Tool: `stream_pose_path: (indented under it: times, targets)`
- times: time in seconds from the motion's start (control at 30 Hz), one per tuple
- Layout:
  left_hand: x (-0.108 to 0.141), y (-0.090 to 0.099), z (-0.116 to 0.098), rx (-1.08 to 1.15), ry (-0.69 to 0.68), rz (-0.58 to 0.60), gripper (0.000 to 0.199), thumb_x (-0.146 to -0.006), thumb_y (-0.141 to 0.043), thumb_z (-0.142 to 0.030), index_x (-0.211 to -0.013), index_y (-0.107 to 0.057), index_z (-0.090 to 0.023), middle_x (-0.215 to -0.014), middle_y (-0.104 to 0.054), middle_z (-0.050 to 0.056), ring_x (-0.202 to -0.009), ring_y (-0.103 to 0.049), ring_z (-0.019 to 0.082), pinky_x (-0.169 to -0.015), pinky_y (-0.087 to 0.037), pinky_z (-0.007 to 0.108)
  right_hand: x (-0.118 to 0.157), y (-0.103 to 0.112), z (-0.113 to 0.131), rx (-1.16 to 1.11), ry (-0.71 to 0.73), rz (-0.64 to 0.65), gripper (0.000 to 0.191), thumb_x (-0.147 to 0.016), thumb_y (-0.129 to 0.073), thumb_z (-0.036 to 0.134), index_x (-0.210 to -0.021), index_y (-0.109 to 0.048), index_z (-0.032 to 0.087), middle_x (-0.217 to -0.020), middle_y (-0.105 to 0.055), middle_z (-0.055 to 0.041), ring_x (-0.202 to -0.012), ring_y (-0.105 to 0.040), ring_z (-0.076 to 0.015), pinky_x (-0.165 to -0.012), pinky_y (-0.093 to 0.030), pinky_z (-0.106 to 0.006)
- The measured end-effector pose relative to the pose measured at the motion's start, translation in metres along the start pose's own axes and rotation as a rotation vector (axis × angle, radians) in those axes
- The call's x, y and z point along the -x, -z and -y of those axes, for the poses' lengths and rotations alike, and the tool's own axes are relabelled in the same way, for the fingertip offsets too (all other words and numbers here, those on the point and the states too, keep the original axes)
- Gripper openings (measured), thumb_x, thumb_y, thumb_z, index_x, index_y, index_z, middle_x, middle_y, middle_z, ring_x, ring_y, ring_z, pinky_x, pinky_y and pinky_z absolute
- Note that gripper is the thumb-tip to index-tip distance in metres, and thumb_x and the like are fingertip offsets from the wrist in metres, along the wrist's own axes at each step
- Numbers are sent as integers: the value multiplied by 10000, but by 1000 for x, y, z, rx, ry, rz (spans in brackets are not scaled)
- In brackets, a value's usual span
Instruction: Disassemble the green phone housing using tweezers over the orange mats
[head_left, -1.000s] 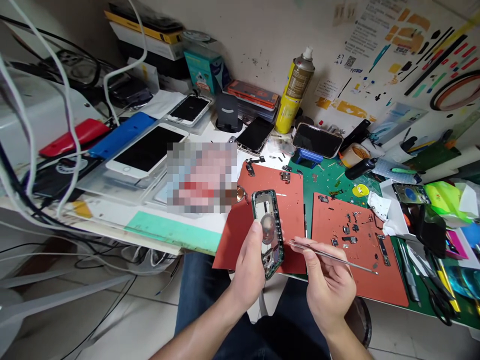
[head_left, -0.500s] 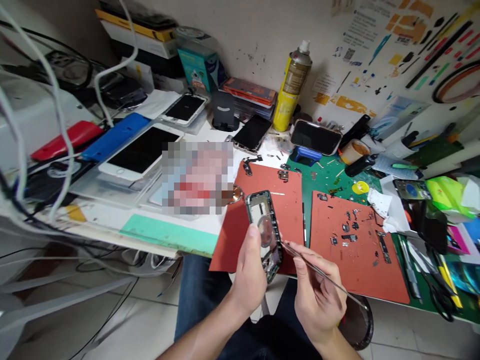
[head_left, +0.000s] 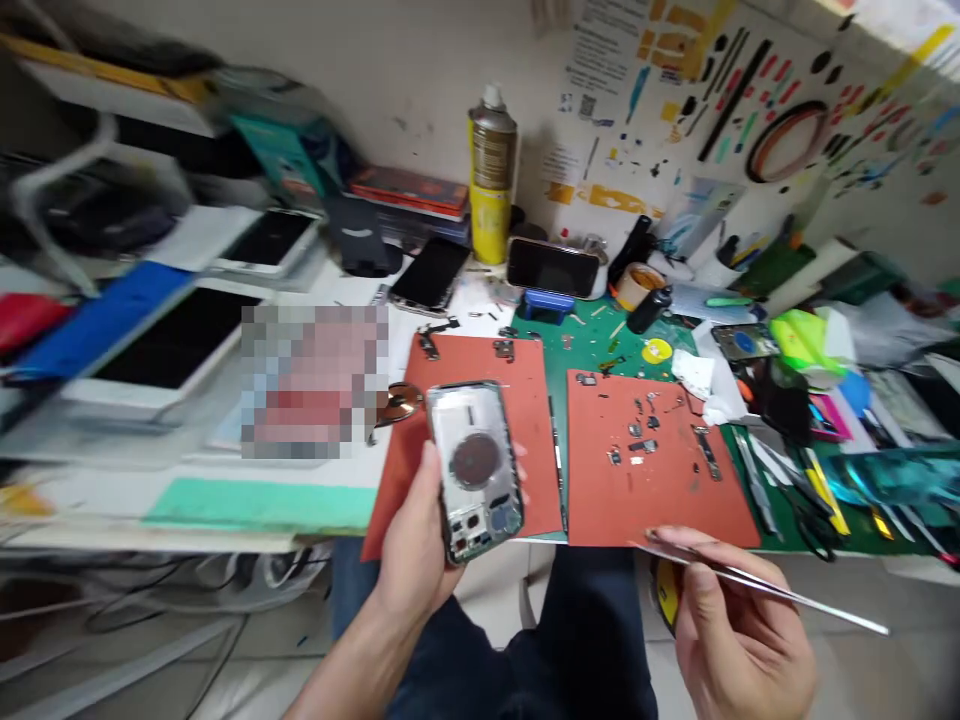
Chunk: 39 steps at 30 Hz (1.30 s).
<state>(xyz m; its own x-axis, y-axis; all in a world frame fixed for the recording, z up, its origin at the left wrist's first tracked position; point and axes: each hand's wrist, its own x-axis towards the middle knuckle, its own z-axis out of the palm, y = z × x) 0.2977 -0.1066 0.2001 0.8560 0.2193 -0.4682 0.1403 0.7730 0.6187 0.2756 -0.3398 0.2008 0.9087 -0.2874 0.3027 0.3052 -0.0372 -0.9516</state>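
My left hand (head_left: 416, 535) is wrapped round an opened phone housing (head_left: 475, 465), its bare inside facing me, with a dark round coil in the middle and camera openings at the lower end. In my right hand (head_left: 739, 620) is a pair of metal tweezers (head_left: 772, 585), pinched between thumb and fingers, tips pointing left, apart from the housing. The housing is above the front part of the left red-brown mat (head_left: 517, 365). Small phone parts (head_left: 641, 447) lie scattered on the right red-brown mat (head_left: 600, 520), just beyond my right hand.
A yellow spray can (head_left: 491, 185) stands by the wall. A phone (head_left: 553, 268) leans on a blue stand, and another phone (head_left: 431, 275) lies beside it. White-framed screens (head_left: 180, 340) are on the left. Scissors (head_left: 814, 530) and other tools lie at the right edge.
My right hand has drawn the tweezers away to the right from the housing's edge. The housing has turned, so its inside faces me more fully. The view has swung right.
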Motion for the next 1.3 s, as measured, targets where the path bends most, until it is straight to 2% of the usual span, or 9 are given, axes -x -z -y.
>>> stream_pose_path:
  times: [0.1,0.23,0.37,0.47,0.6,0.7,0.87,1.17,1.3]
  targets:
    - [3,15,-11,-76,267,278,665,-967,-652,-722,-1160,-829,-110,-1037,-849,208,-818,-815,310,-691,-658,357,-25,-2,4,-118,-175,314,132,-1040,-730,312,-963,-803,234,-968,-818,-100,-1111,-806,-289,-974,-692,-426]
    - [6,23,-21,-255,573,592,788,-996,-515,-794,-1071,-855,-87,-952,-831,213,-673,-764,252,-594,-594,316,-71,-14,3,-128,-392,767,274,-1006,-757,444,-863,-816,218,-1397,-746,-166,-1282,-719,-367,-1036,-638,-535]
    - [8,18,-18,-392,699,703,821,-972,-454,-870,-1119,-823,-151,-815,-821,151,-543,-715,228,-535,-559,315,-88,-26,0,-83,-605,1084,365,-954,-816,522,-794,-779,195,-903,-778,-75,-831,-700,-219,-820,-627,-395]
    - [11,18,-17,-363,635,619,841,-946,-460,-901,-1246,-789,-187,-907,-840,154,-676,-789,268,-599,-590,327,-80,-27,-3,-128,-747,1008,387,-934,-844,521,-778,-752,179,-753,-700,-9,-705,-605,-150,-716,-541,-286]
    - [19,38,-11,-319,203,329,546,-936,-783,-604,-1336,-784,-232,-1191,-832,136,-1018,-805,281,-806,-611,301,-58,-21,-4,-300,-906,715,325,-909,-876,470,-797,-759,189,-786,-722,-19,-709,-647,-157,-707,-573,-274]
    - [24,58,9,-335,-3,409,782,-721,-1023,-302,-1444,-724,-294,-1278,-808,105,-1087,-778,264,-981,-583,334,-39,-25,-6,-413,-938,604,288,-894,-878,477,-853,-794,205,-864,-773,-55,-747,-719,-212,-719,-644,-341]
    - [27,64,43,-211,-240,277,590,-706,-1025,-490,-1168,-807,-195,-1102,-845,134,-1076,-783,320,-1040,-584,444,-12,-31,-12,-443,-904,667,321,-969,-781,542,-980,-810,223,-973,-820,-108,-849,-793,-284,-762,-698,-437]
    - [42,61,25,-75,-85,-38,647,-764,-945,-621,-1198,-803,-163,-1114,-853,169,-984,-826,345,-909,-654,456,-11,-23,4,-310,-529,466,183,-1025,-760,416,-993,-822,246,-875,-809,-71,-638,-763,-184,-588,-663,-300]
    - [45,61,14,-223,-27,59,543,-835,-891,-626,-1105,-834,-158,-1031,-861,146,-883,-824,306,-819,-642,392,5,-48,-3,-206,-275,412,53,-999,-811,272,-1049,-803,256,-987,-832,-62,-842,-841,-231,-733,-721,-347]
